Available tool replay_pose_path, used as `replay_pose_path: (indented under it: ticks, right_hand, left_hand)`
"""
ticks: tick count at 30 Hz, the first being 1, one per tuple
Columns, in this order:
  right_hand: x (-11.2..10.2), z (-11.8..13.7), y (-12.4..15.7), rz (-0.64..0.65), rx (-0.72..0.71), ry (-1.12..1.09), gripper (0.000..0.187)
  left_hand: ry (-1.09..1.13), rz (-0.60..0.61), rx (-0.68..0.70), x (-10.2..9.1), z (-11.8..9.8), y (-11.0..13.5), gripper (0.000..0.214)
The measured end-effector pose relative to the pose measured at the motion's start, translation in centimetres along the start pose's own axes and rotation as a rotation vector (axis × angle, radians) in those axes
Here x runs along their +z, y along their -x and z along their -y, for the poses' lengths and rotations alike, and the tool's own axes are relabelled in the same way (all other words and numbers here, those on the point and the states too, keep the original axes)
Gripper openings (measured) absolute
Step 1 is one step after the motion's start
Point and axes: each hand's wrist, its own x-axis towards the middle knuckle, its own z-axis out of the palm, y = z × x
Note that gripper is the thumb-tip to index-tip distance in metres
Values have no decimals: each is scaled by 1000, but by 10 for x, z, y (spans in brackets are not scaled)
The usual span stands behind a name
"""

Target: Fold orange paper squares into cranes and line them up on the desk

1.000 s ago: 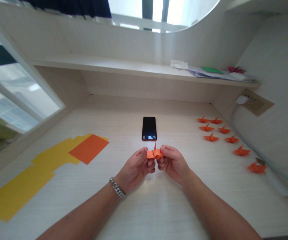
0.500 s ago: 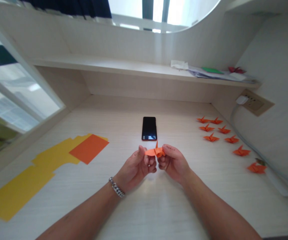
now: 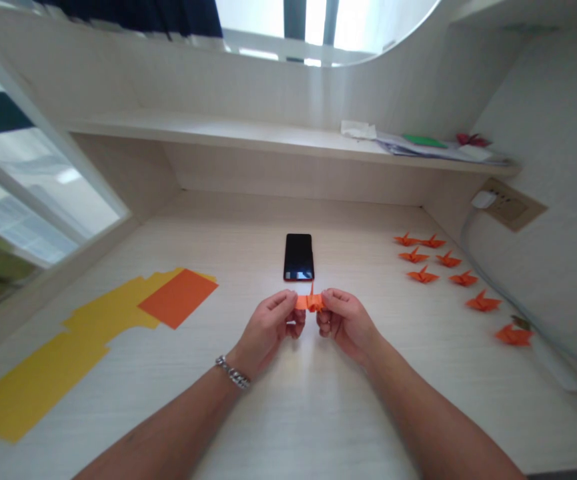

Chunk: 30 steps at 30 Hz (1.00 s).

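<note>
An orange paper crane [image 3: 313,303] is stretched between my two hands, just in front of the phone, with a thin point sticking up from its middle. My left hand [image 3: 275,321], with a chain bracelet on its wrist, pinches the left wing between thumb and fingers. On the other side my right hand [image 3: 345,319] pinches the right wing the same way. Beyond them a black phone [image 3: 299,257] lies flat on the desk. Several finished orange cranes [image 3: 423,275] stand in rough rows at the right.
Yellow paper sheets [image 3: 43,377] lie spread at the left, with an orange square sheet [image 3: 179,298] over them. A grey cable [image 3: 498,287] runs along the right wall from a socket [image 3: 513,203]. A shelf [image 3: 248,139] with papers [image 3: 433,148] crosses the back.
My left thumb and fingers have closed onto the left wing, covering its tip. The crane has shifted slightly left, and my right hand keeps its pinch.
</note>
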Motion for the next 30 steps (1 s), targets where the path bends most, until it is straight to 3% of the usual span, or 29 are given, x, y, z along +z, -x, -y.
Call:
replay_pose_path:
  ticks: [4,7,10,14,16,20,30]
  right_hand:
    - [-2,-2,-4,-61,21,18,39]
    - [-6,-3,-8,-173,-43,128,40]
    - [-10,-2,-10,-348,-212,323,43]
    - [-7,3,-2,-552,-544,635,39]
    - [-1,4,4,-536,-626,766,30]
    - [11,0,9,-379,-648,951,17]
    - [5,-2,6,-358,-651,973,15]
  left_hand:
    - [35,-56,-11,4,1,-2,20]
    - [14,-97,-22,6,0,-3,21]
    - [-30,-155,-25,6,1,-4,23]
    - [-68,-211,1,6,2,-6,26]
    - [-94,-234,8,6,3,-6,28]
    - [-129,-225,14,5,6,-6,30]
    - [-258,-140,16,7,8,-3,27]
